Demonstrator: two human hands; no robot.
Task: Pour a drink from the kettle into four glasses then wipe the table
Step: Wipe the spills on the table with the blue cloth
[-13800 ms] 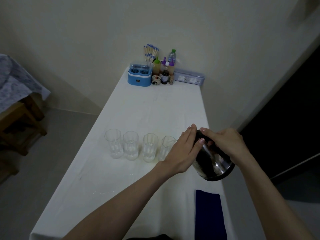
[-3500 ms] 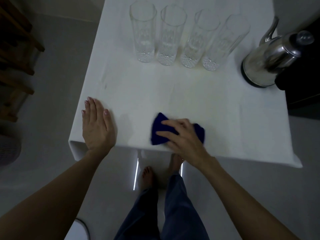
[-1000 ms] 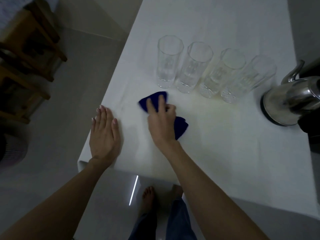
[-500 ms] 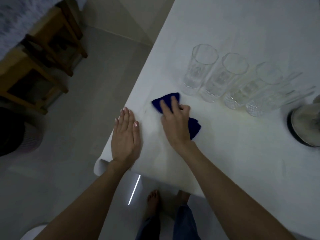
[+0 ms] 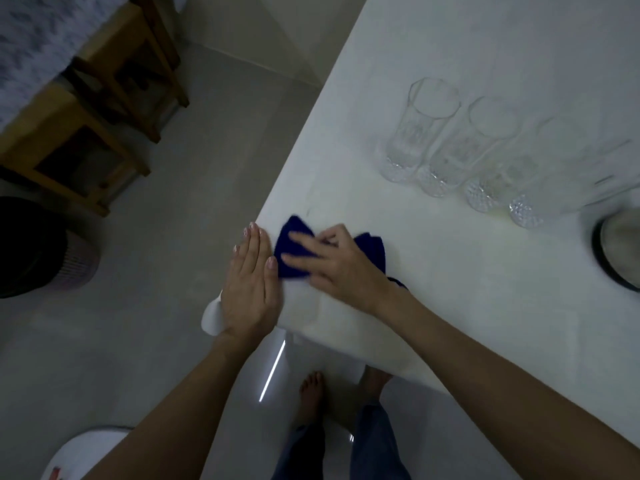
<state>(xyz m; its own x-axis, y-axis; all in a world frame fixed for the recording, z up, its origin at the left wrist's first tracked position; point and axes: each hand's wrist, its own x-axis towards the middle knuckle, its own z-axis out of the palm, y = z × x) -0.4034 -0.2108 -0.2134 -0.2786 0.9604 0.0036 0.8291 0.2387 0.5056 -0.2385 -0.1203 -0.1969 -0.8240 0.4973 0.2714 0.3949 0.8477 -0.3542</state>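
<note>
pouring judged done: four glasses [image 5: 420, 133] stand in a row mid-table, kettle [image 5: 620, 251] set down at the right edge. wiping under way: right hand [image 5: 337, 263], fingers spread, presses cloth [image 5: 294, 251] flat by the near left corner; left hand [image 5: 251, 289] lies flat on table [image 5: 450, 289], holding nothing. rest of the top left to wipe.

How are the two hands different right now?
The left hand lies flat with straight fingers on the corner of the white table, while the right hand presses on the blue cloth. The left hand has nothing under it but the table; the right hand covers the middle of the cloth. The left hand points up the table's edge; the right hand's fingers point sideways toward the left hand. Both hands are bare and rest on the table.
</note>
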